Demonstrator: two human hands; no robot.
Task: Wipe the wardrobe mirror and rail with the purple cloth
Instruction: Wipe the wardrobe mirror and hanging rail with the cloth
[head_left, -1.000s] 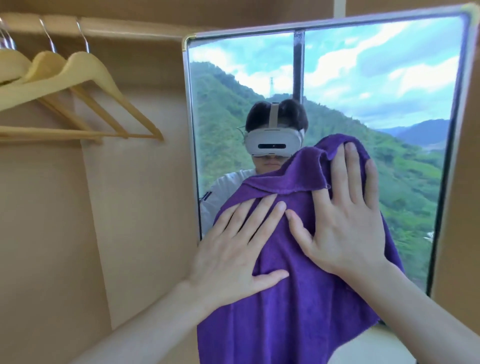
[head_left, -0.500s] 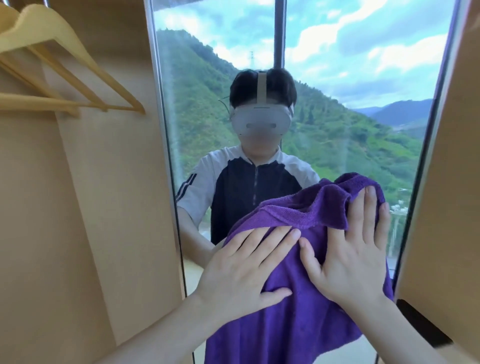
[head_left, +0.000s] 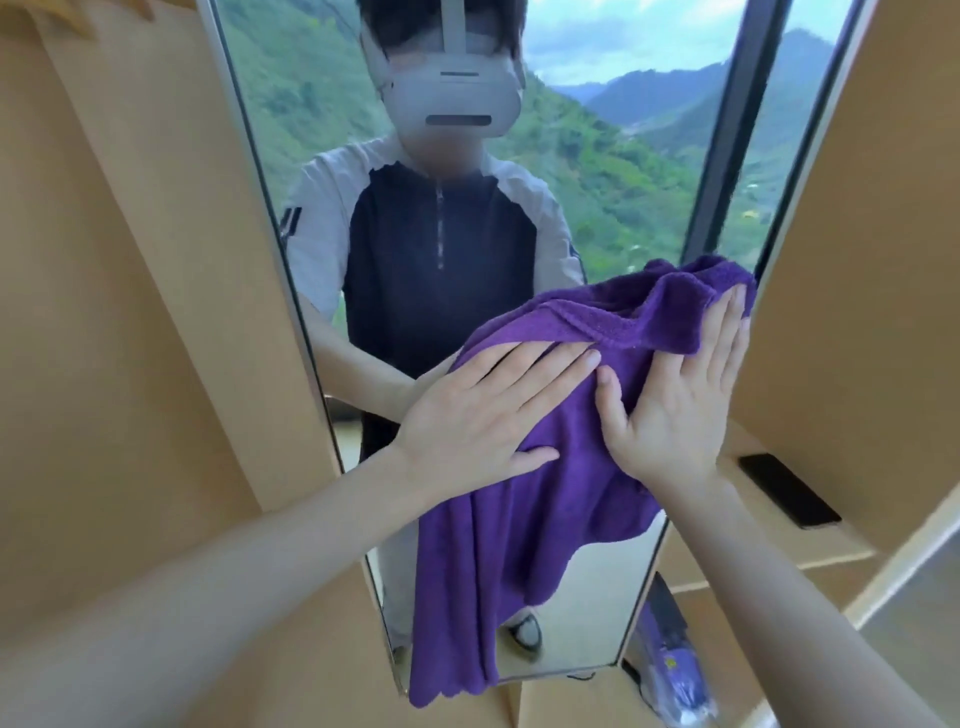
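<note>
1. purple terry cloth (head_left: 524, 519) lies against the tall wardrobe mirror (head_left: 597, 171), its lower part hanging.
2. your left hand (head_left: 483, 421) and right hand (head_left: 675, 405) press it, fingers spread flat.

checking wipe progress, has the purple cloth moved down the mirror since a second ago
Yes. The purple terry cloth has slid down the tall framed wardrobe mirror: it covered the reflected headset before, and now sits below the reflected chest, its hem near the mirror's bottom edge.
</note>
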